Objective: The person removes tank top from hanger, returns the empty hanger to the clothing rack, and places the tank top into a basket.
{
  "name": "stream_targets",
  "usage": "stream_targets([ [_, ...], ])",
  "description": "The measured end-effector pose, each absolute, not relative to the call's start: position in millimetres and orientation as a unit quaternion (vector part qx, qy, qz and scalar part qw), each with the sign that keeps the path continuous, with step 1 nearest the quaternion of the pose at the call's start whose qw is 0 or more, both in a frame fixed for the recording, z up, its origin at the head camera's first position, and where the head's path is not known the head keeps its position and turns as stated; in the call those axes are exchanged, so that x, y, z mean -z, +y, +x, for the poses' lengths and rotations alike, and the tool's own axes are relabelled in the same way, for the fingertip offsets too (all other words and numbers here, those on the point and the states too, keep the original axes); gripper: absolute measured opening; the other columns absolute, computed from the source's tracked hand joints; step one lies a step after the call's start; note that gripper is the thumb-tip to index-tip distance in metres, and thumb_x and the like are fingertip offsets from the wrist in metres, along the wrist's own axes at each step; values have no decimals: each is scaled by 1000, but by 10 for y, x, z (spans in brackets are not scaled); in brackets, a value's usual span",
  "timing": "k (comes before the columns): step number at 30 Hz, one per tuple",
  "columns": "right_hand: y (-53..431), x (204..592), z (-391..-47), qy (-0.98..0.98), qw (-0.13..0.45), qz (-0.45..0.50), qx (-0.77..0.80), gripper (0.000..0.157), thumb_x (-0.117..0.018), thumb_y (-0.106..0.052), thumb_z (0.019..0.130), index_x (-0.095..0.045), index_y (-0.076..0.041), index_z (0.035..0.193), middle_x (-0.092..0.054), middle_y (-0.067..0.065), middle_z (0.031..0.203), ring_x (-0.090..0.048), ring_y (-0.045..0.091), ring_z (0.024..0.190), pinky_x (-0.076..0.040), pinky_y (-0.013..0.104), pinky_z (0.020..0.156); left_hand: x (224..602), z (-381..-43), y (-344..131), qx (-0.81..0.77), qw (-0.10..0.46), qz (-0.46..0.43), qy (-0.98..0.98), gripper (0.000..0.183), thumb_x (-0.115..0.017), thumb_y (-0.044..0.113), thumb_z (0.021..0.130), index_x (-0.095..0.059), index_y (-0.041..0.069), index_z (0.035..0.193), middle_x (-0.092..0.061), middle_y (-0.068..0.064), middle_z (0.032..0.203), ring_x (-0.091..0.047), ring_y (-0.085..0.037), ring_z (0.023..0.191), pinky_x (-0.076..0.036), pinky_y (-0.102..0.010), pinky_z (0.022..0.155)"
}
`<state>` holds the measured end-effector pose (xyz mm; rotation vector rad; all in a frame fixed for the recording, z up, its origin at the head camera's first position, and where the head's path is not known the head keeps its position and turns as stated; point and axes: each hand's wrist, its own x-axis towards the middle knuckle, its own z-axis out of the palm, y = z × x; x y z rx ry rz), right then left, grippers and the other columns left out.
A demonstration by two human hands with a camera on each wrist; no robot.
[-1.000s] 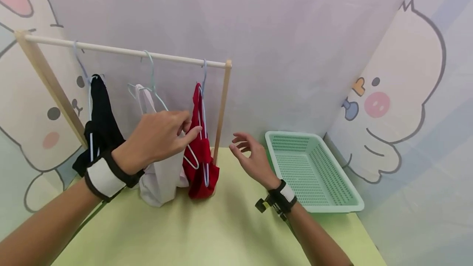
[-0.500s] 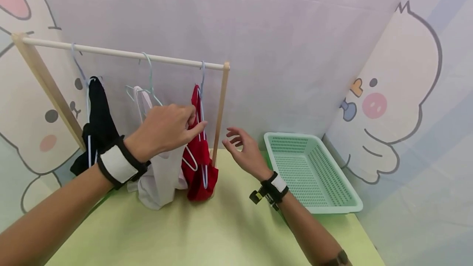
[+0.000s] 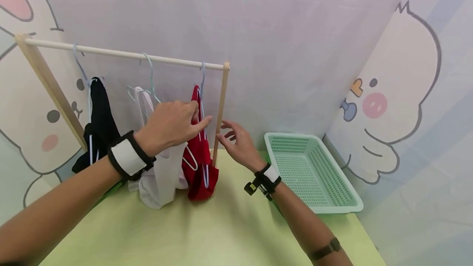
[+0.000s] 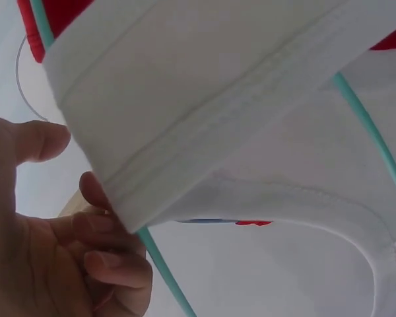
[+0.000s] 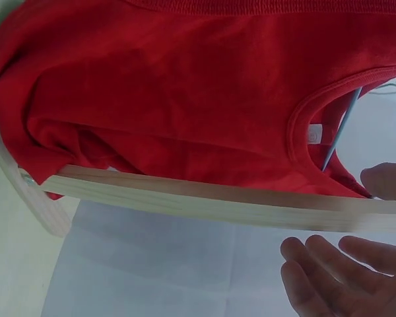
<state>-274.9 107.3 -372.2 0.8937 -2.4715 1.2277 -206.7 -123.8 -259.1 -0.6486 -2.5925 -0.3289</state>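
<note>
My left hand [image 3: 171, 124] is in front of the white top [image 3: 159, 184], its thumb stretched toward the red top [image 3: 201, 155]. In the left wrist view, its thumb and loosely curled fingers are apart at the edge of the white top [image 4: 204, 99], near a teal hanger [image 4: 162, 264]. They pinch nothing. My right hand [image 3: 240, 145] is beside the wooden post [image 3: 222, 106] at the rack's right end. The right wrist view has its relaxed fingers [image 5: 330, 264] below the post and the thumb near the red top [image 5: 185, 99]; whether it touches is unclear.
A white rod [image 3: 111, 51] tops the rack, with hangers hooked over it. Black clothing [image 3: 101, 110] hangs at its left. A mint-green basket [image 3: 354, 206] stands right of my right hand on the yellow-green table [image 3: 192, 237]. A printed curtain [image 3: 295, 52] closes off the back.
My left hand has moved right across the white top toward the red top. My right hand has moved left, closer to the wooden post. The clothes hang much as before.
</note>
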Motion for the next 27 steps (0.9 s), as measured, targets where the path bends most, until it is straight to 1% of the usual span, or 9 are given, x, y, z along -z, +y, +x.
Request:
stream_targets([
  [7,1020,3718,-2799,-844,111,312,-423,51,-68,-23,108,-56,1,151,-68,20,138,-74,32,107,-62,43,92,2595,-2081,-1204,177,191,-216,-941,34,-67,35,104,-68,4,89,-57,-4,64,-54,-20,57,-46,-32,50],
  [14,994,3726,-2845,-847,120,308,-417,43,-67,-18,108,-59,2,145,-71,21,133,-75,33,102,-62,42,90,2593,-2086,-1173,185,165,-213,-945,29,-68,29,104,-71,2,95,-60,-5,67,-55,-20,57,-47,-31,50],
  [20,977,3742,-2877,-843,137,312,-416,34,-68,-13,107,-63,2,136,-74,21,127,-76,33,103,-63,42,89,2586,-2083,-1145,202,155,-214,-943,24,-67,21,104,-69,1,91,-57,-5,65,-54,-19,56,-44,-30,51],
  [24,973,3745,-2886,-844,143,310,-414,34,-69,-13,106,-64,3,136,-74,20,127,-76,32,101,-63,41,88,2564,-2075,-1122,223,144,-209,-941,23,-62,13,104,-66,0,85,-54,-5,62,-52,-18,54,-44,-29,51],
  [27,973,3746,-2882,-844,144,308,-414,34,-69,-13,106,-64,2,137,-74,20,127,-77,32,99,-63,42,88,2545,-2064,-1108,254,124,-202,-938,23,-60,11,104,-66,-1,86,-54,-6,61,-52,-18,52,-44,-29,50],
])
